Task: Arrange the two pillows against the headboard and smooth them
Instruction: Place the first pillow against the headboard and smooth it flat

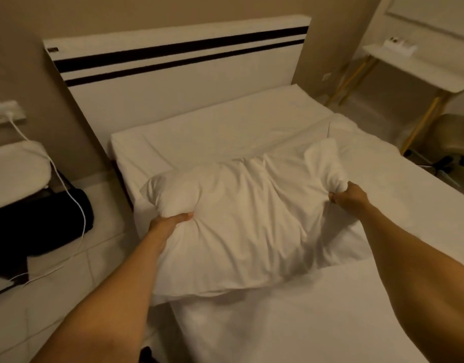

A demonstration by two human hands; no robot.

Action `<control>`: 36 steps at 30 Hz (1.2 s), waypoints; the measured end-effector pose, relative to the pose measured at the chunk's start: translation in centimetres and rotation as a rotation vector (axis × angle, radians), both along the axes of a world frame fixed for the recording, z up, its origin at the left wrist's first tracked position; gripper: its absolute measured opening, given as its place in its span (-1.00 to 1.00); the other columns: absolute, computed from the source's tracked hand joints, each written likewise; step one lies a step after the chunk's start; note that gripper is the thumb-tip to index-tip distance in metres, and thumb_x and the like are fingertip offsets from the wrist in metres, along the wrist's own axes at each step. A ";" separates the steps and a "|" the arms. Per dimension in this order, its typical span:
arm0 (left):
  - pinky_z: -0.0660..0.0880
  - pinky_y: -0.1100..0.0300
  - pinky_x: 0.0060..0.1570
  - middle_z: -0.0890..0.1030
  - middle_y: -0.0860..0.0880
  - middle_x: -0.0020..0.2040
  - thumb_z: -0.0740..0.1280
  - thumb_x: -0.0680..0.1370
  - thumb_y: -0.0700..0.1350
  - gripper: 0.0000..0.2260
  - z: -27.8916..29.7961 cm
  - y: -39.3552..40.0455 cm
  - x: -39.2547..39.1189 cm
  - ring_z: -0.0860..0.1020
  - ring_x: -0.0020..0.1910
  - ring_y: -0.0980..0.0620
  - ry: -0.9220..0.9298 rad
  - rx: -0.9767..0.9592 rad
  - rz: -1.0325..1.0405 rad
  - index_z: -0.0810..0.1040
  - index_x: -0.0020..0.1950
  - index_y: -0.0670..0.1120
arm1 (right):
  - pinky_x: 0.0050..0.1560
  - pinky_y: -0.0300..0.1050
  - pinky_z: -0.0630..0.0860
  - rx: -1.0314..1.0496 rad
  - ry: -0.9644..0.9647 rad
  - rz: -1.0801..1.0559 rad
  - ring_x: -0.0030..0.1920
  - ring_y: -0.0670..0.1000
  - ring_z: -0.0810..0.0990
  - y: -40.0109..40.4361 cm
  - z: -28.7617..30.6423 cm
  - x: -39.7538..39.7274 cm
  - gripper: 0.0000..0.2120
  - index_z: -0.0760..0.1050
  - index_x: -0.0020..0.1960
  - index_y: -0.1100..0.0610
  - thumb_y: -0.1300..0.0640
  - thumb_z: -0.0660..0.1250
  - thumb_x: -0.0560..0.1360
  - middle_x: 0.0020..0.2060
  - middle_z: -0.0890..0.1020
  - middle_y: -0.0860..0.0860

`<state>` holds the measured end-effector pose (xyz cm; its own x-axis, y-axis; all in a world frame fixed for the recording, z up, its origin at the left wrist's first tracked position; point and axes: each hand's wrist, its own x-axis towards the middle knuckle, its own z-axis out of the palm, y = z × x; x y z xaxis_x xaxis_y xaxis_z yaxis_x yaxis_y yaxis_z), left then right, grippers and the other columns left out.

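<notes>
— Pillow (241,218) position?
— It is held above the bed (330,310), well apart from the headboard (186,95).
— Hands?
— Its near-left corner is gripped by the left hand (168,224); bunched fabric at its right end is clenched in the right hand (348,196).

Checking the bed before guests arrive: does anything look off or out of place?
Yes. The pillow is crumpled and skewed, held by the left hand and right hand well short of the headboard. A white cable trails over the floor at left.
</notes>
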<state>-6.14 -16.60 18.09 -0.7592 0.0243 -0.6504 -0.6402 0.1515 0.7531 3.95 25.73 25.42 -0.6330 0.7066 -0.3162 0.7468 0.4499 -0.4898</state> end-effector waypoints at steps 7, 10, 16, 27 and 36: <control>0.39 0.02 0.36 0.39 -0.14 0.45 0.62 0.05 0.16 0.17 2.8 -8.5 -7.1 0.44 0.35 -0.13 0.017 0.027 -0.052 0.21 0.53 -0.19 | 0.36 0.06 0.32 0.008 0.016 0.000 0.39 0.29 0.36 -8.4 3.2 -7.0 -0.34 0.25 0.47 0.24 0.12 0.41 0.46 0.41 0.39 0.23; 0.38 0.03 0.37 0.36 -0.15 0.47 0.61 0.11 0.11 0.11 3.6 -11.7 -10.6 0.42 0.37 -0.12 0.028 0.037 -0.062 0.19 0.54 -0.20 | 0.32 0.04 0.34 0.022 0.013 0.002 0.37 0.29 0.38 -11.6 3.7 -10.6 -0.36 0.26 0.46 0.27 0.14 0.41 0.46 0.39 0.40 0.26; 0.38 -0.07 0.38 0.36 -0.14 0.47 0.61 -0.02 0.21 0.24 4.6 -16.8 -17.6 0.42 0.37 -0.15 0.038 0.007 -0.070 0.18 0.54 -0.18 | 0.37 0.08 0.32 0.022 0.022 0.010 0.38 0.29 0.37 -16.0 4.8 -17.0 -0.32 0.23 0.48 0.25 0.11 0.41 0.46 0.40 0.38 0.26; 0.33 -0.09 0.41 0.31 -0.14 0.50 0.63 0.14 0.16 0.13 3.2 -18.2 -29.7 0.37 0.42 -0.15 0.031 -0.022 -0.031 0.16 0.55 -0.17 | 0.37 0.08 0.33 0.009 0.067 0.053 0.38 0.29 0.38 -17.9 4.6 -29.8 -0.37 0.27 0.47 0.22 0.10 0.38 0.47 0.39 0.42 0.24; 0.30 -0.07 0.43 0.30 -0.15 0.51 0.59 0.26 0.11 0.02 1.6 -16.9 -39.6 0.34 0.44 -0.17 0.020 -0.083 0.014 0.15 0.55 -0.18 | 0.31 0.05 0.37 -0.046 0.032 0.069 0.34 0.27 0.43 -17.1 2.6 -41.2 -0.44 0.33 0.42 0.22 0.13 0.37 0.47 0.34 0.47 0.23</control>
<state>-45.72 -33.54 19.66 -0.7721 -0.0397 -0.6342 -0.6275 0.2053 0.7511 -37.23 8.64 28.00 -0.6901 0.6460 -0.3261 0.6983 0.4762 -0.5345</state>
